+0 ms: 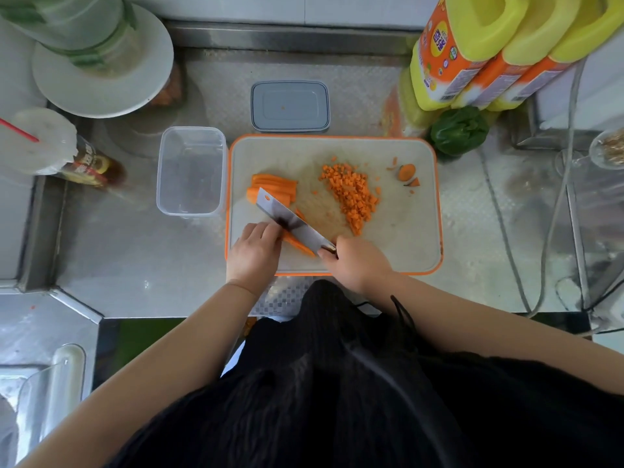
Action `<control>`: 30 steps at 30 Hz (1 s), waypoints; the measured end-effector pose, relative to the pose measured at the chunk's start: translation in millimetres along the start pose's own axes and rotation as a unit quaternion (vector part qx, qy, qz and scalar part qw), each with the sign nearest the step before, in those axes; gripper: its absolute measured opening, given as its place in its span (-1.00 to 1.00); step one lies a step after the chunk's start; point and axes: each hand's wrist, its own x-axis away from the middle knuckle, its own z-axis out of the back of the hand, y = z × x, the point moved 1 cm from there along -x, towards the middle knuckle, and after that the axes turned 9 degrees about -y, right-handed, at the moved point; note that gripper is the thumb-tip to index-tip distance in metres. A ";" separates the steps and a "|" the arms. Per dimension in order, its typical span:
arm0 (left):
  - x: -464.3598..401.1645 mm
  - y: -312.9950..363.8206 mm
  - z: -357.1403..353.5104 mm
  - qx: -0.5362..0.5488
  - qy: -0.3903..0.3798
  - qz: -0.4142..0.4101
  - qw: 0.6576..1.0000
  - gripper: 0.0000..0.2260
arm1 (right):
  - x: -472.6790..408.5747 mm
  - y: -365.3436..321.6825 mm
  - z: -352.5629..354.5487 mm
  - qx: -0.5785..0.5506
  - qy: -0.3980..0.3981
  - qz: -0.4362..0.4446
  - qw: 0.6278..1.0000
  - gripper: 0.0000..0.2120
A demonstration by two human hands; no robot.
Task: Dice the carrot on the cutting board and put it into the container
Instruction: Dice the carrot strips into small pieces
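Observation:
A white cutting board [398, 231] with an orange rim lies on the steel counter. A pile of diced carrot [353, 194] sits at its middle, and a stack of carrot slabs [275, 184] lies at its left. My left hand [255, 251] holds down carrot strips [297, 244] with curled fingers near the board's front left. My right hand [358, 263] grips the handle of a cleaver [290, 221], whose blade lies across the strips. A clear empty container [190, 170] stands just left of the board.
A grey lid [289, 106] lies behind the board. A carrot end [407, 172] rests at the board's back right. Yellow detergent bottles [472, 52] and a green pepper [459, 130] stand at back right. White plates [101, 69] and a capped cup [40, 143] crowd the left.

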 end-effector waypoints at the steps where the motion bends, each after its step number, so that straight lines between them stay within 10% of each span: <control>1: 0.7 0.9 2.1 -0.002 0.016 0.002 1.000 -0.85 | 2.4 0.6 0.8 0.007 0.009 0.003 1.000 -0.71; 9: 0.4 22.8 68.3 0.169 0.228 0.105 0.953 -0.73 | 18.6 -2.6 -4.6 0.052 0.064 0.025 0.996 -0.76; 12: -18.0 28.4 85.6 0.155 0.045 0.060 0.985 -0.72 | 20.9 -3.3 -5.3 0.063 0.052 0.033 0.996 -0.75; 16: -34.2 38.7 85.9 -0.130 -0.199 0.029 0.971 -0.71 | 19.2 -0.9 -7.1 0.057 0.025 0.037 0.997 -0.71; 30: -66.2 65.6 55.7 -0.209 -0.393 -0.011 0.896 -0.75 | 1.9 -4.0 -16.1 0.107 0.036 0.080 0.990 -0.63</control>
